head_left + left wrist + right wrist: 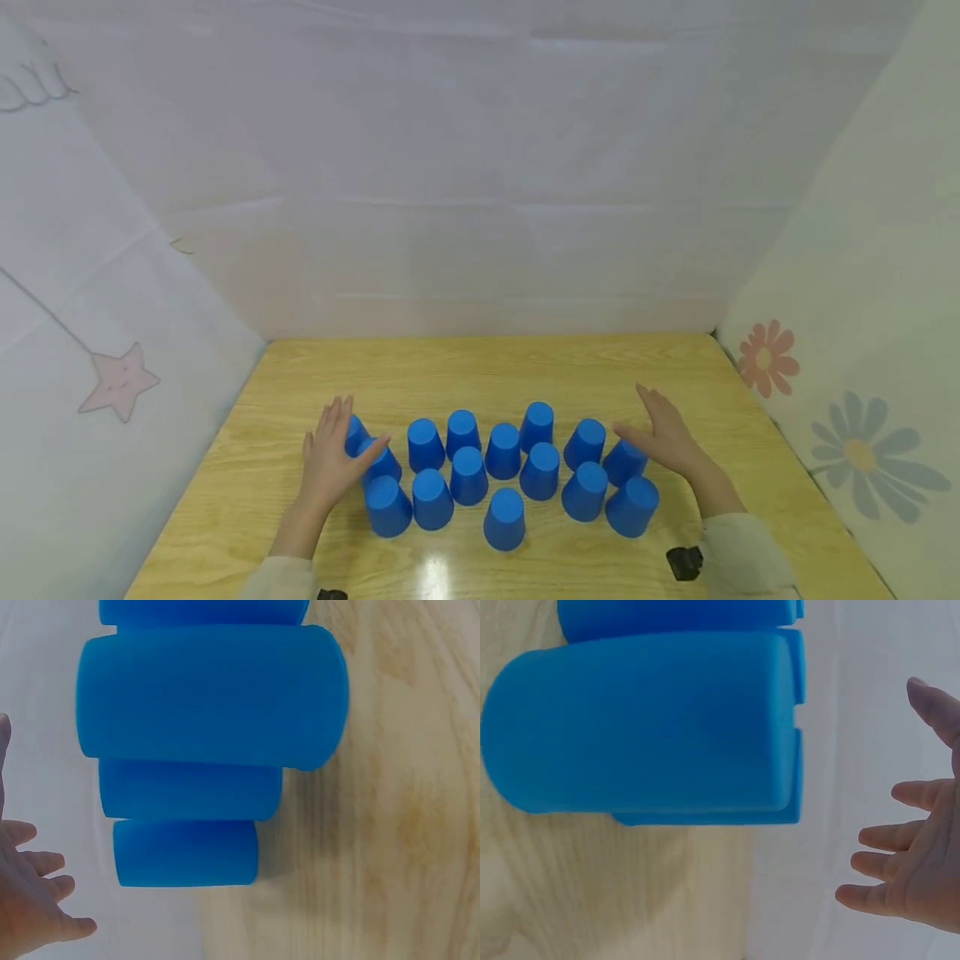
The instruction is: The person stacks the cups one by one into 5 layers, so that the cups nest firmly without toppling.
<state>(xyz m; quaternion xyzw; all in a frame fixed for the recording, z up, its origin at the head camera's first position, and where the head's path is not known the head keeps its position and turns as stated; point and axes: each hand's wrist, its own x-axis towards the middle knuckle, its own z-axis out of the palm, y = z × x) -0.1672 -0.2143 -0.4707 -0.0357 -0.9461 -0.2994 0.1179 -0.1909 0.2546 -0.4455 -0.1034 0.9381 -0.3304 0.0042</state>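
1. Nearest to the person, one blue, tapered, plastic-looking cup [505,521] stands upside down between the forearms. A sleeve passing too low could, I think, knock it.
2. The small black device [684,563] beside the right cream-coloured sleeve [742,552] might catch the front right blue cup [632,508], if this arm swings inward.
3. The left hand [332,461] is released, its fingers extended, grasping nothing. Its thumb overlaps the left cups in the head view, but the left wrist view shows a gap; a careless lowering could tip them.
4. The right hand [666,442] is equally free, fingers spread, beside the right cups; the same risk is there.
5. The other blue cups stand inverted, closely and unevenly, on the pale wooden surface [450,367]. One pushed cup could disturb its neighbours, or roll toward the white cloth backdrop [480,167].
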